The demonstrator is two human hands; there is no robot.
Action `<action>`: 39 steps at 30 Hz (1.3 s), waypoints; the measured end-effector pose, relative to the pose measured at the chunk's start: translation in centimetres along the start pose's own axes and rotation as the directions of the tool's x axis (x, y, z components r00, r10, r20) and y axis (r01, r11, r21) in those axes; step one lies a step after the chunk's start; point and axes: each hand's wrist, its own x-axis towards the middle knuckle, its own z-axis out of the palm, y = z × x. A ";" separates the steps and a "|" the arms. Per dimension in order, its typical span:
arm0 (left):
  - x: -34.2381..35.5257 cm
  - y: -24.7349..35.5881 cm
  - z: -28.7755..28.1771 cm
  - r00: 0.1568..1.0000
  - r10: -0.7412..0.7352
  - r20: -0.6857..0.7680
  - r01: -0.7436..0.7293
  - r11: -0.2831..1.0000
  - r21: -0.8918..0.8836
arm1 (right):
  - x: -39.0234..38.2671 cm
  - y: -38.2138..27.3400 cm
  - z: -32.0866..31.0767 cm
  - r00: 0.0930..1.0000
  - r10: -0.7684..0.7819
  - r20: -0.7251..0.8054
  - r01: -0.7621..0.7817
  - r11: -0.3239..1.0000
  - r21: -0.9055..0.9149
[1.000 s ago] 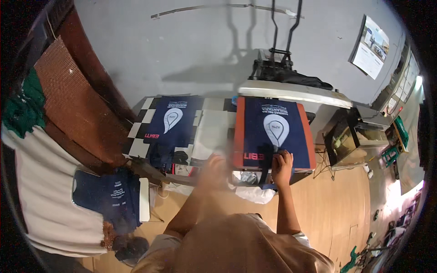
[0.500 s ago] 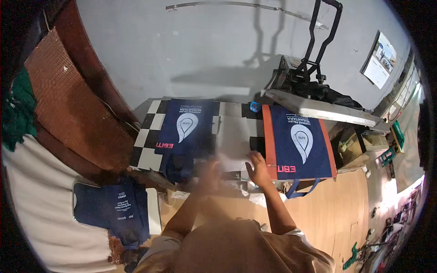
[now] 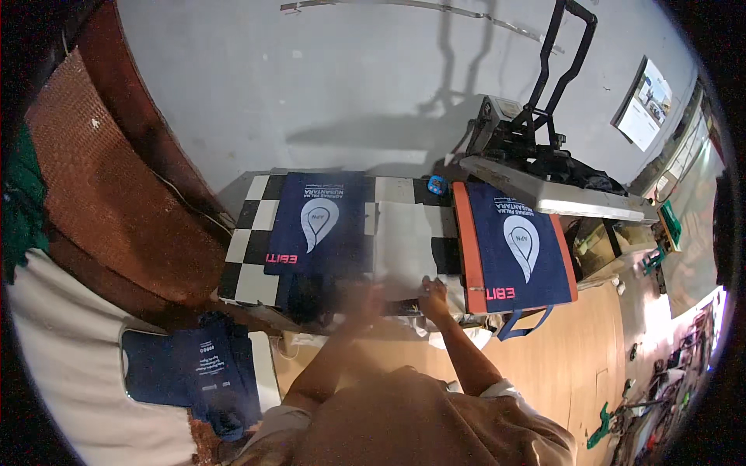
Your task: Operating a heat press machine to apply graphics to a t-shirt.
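A plain white sheet [image 3: 404, 241] lies on the black-and-white checkered table in front of me. At its near right corner is my right hand [image 3: 435, 299], its fingers closed on the edge. My left hand [image 3: 361, 299] is by the near left corner, smeared by motion, so its fingers cannot be made out. Left of the sheet lies a navy fabric bag [image 3: 334, 213] with a white drop-shaped print and red lettering. A second navy bag [image 3: 509, 260] with the same print lies on an orange-edged board [image 3: 469, 252] to the right, its handle hanging over the front.
A heat press [image 3: 575, 198] with a tall black lever stands at the back right, its plate swung aside behind the right bag. A small blue device [image 3: 437, 185] sits at the table's back. Folded navy garments [image 3: 214, 373] lie lower left, beside white cloth [image 3: 85, 365].
The white sheet, blurred before, now lies flat and sharp on the table. My right hand has drawn slightly nearer to me, its fingers closing. My left hand stays blurred.
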 end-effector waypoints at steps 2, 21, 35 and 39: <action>0.3 -0.7 0.9 1.000 0.025 0.004 -0.025 1.000 -0.012 | 1.8 3.3 -2.2 0.913 -0.363 0.184 0.402 0.730 -0.553; -1.4 6.7 0.4 0.964 -0.177 -0.198 0.142 0.973 -0.181 | -3.8 -14.9 1.5 0.766 -0.530 0.363 0.641 0.588 -0.493; 2.7 18.1 3.2 0.971 -0.160 -0.179 0.076 0.913 -0.401 | -6.1 -22.2 -9.4 0.717 -0.667 0.202 0.630 0.496 -0.597; 4.4 23.5 3.1 0.930 0.149 -0.335 -0.197 0.973 -0.116 | -5.7 -22.4 -13.7 0.720 -0.686 0.105 0.600 0.540 -0.590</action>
